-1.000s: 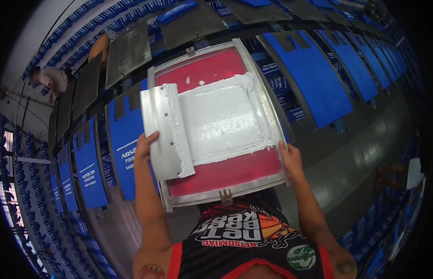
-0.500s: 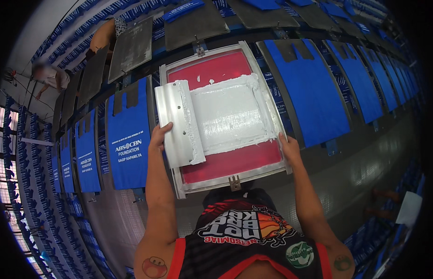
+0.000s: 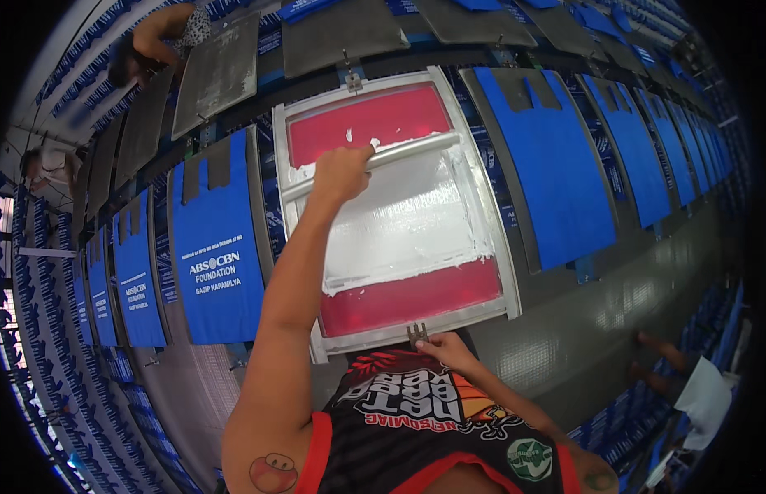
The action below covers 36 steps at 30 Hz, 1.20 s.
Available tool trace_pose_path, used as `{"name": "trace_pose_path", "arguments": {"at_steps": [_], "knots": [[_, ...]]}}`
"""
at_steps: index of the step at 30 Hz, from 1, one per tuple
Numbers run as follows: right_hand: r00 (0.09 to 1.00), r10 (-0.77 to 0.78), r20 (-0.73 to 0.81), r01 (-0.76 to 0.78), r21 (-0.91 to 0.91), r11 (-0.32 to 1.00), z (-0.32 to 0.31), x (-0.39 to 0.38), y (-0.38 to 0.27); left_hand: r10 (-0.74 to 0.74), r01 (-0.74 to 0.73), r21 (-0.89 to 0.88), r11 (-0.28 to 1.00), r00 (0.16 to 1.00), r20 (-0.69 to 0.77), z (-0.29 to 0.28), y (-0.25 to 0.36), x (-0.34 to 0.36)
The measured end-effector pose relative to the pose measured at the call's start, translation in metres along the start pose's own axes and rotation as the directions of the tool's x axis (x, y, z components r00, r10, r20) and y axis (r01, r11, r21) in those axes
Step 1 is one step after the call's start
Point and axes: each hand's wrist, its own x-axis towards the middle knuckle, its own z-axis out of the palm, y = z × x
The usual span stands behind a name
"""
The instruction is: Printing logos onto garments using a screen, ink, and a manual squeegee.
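My left hand (image 3: 343,171) is closed around the silver bar of a squeegee (image 3: 416,150), which spans the screen from side to side near its far end. Under it lies a metal-framed printing screen (image 3: 502,247) with red mesh (image 3: 416,295) at both ends. Thick white ink (image 3: 399,222) coats the middle, ridged along its edges. At the near edge my right hand (image 3: 450,352) pinches a small metal bracket (image 3: 417,332) at the frame. Whatever is beneath the screen is hidden.
Blue bags lie on boards along both sides, one on the right board (image 3: 539,165), one printed in white on the left (image 3: 216,255). Bare dark boards (image 3: 218,78) stand beyond. A person (image 3: 156,41) bends at the far left; another person's hands (image 3: 663,354) show at right.
My left hand has swung the squeegee from the screen's left side to across its far end. My right hand has left the frame's right side for the near bracket.
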Motion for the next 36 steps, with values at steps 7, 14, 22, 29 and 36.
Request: {"name": "trace_pose_path", "arguments": {"at_steps": [7, 14, 22, 29, 36], "knots": [[0.977, -0.108, -0.182, 0.099, -0.059, 0.993, 0.007, -0.008, 0.003, 0.147, -0.158, -0.025, 0.987, 0.958, -0.245, 0.077, 0.022, -0.096], [0.958, -0.252, -0.137, 0.237, -0.118, 0.964, -0.01, 0.005, 0.009, 0.051, -0.033, -0.114, 0.993, 0.985, 0.166, -0.001, 0.079, -0.142], [0.115, -0.986, 0.12, 0.035, -0.993, -0.116, -0.129, 0.003, -0.142, -0.022, 0.039, -0.039, 0.998, 0.935, 0.355, 0.016, 0.085, -0.152], [0.571, -0.82, -0.039, 0.182, -0.968, 0.173, -0.125, 0.062, -0.065, -0.072, 0.078, 0.068, 0.995, 0.994, -0.084, 0.055, 0.015, -0.243], [0.668, -0.739, -0.092, 0.012, -0.991, 0.135, -0.189, 0.139, -0.224, -0.143, 0.137, 0.123, 0.983, 0.989, 0.044, 0.013, -0.071, -0.054]]}}
